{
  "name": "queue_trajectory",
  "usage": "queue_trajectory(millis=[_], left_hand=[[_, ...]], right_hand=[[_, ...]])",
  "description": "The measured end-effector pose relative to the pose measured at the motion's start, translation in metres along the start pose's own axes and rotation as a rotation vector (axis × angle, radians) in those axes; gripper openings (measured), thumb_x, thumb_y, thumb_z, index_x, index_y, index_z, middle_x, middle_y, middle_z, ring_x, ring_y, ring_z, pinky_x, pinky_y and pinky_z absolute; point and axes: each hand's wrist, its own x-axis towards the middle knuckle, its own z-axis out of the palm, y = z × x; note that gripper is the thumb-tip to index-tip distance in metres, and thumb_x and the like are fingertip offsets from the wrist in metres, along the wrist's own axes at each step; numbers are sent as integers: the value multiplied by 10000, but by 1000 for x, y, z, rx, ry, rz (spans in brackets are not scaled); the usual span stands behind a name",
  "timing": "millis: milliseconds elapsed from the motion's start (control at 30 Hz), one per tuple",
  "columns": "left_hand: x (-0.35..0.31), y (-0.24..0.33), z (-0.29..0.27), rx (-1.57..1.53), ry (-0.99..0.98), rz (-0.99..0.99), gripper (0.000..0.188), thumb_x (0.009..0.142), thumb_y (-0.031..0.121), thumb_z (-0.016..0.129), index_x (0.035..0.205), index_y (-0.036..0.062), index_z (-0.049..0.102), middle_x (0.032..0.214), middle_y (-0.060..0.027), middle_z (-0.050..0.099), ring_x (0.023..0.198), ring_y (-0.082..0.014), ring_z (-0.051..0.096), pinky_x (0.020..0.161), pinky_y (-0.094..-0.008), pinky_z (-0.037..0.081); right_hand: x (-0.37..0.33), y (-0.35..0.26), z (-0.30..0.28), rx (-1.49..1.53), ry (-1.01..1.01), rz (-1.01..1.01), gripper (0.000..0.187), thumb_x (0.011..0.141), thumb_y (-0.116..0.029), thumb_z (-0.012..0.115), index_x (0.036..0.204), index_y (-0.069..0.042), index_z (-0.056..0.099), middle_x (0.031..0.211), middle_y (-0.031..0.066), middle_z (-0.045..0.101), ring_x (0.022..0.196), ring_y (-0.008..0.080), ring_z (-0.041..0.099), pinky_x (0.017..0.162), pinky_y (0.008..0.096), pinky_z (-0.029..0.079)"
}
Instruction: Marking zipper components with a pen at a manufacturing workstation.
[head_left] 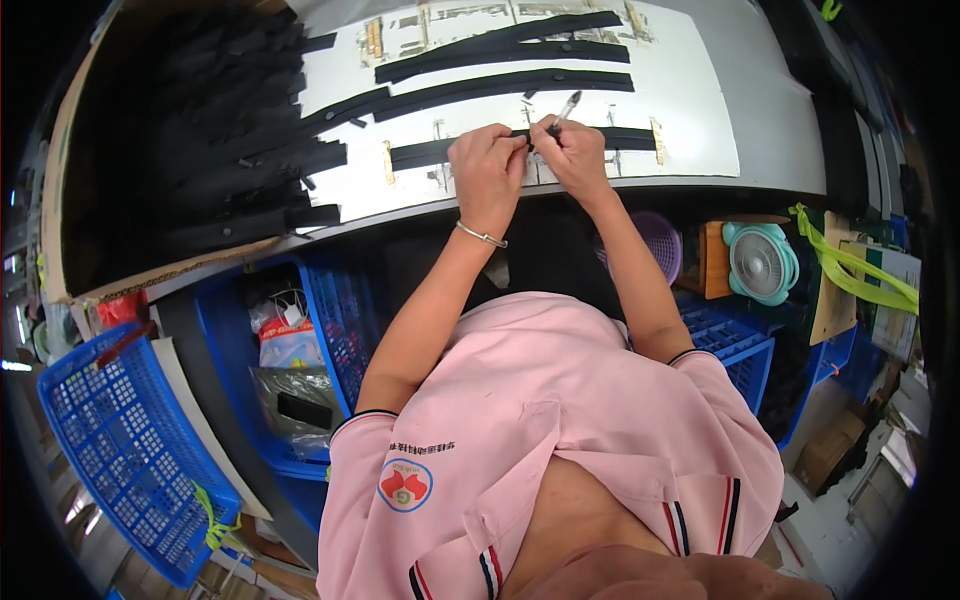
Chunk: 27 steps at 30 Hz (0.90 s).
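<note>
black fabric strip (520, 146) lay flat on the white table (700, 120), at its near edge, its long axis running side to side across the person, one end pointing left toward the heap of black strips (240, 130), the other right toward a small tan tab (657, 140). both hands met over its middle. the left hand (487, 172), a thin bracelet (482, 236) on its wrist, was curled shut, its grip pinching the strip at the top edge. the right hand (572, 152) was closed on a pen (565, 108), its far end slanting up and away to the right, the tip down by the strip between the two thumbs. it looked like the marking step, with the strip pinned and the pen at the mark. by my judgement the next move called for steady hold-down by the left hand so the strip would not creep, and a short, light stroke. three more long strips (510, 62) lay beyond, nearly parallel, tilting slightly
</note>
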Motion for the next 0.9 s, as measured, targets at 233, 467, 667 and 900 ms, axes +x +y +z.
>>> queue_trajectory(millis=[233, 467, 667, 900], left_hand=[[-3, -1, -2, 39, -34, -12, 97, 800, 88, 777, 885, 81, 730, 989, -33, 671, 966, -251, 606, 874, -395, 420], [-3, 1, -2, 40, -29, 10, 100, 803, 79, 775, 888, 84, 722, 1000, -32, 677, 974, -251, 606, 877, -391, 417], [9, 22, 17, -4, -72, 35, 106, 807, 90, 767, 907, 79, 735, 996, -42, 679, 978, -264, 608, 879, -394, 424], [25, 48, 73, -142, -150, 118, 94, 788, 98, 763, 877, 72, 746, 984, -40, 677, 972, -263, 596, 872, -405, 427]], right_hand=[[-7, 6, -27, 288, 74, 179, 218, 968, -125, 627, 816, 21, 687, 656, 30, 652, 574, 65, 543, 535, 258, 428], [-5, 46, -86, 178, 231, 338, 243, 1002, -182, 628, 870, 5, 707, 662, 5, 637, 594, 31, 505, 533, 235, 399], [-7, 55, -82, 169, 191, 334, 241, 1000, -211, 643, 899, -3, 712, 652, 12, 643, 582, 43, 521, 533, 242, 410], [-6, 57, -79, 90, 196, 276, 226, 985, -233, 653, 895, -37, 721, 663, 41, 672, 576, 92, 596, 547, 275, 452]])
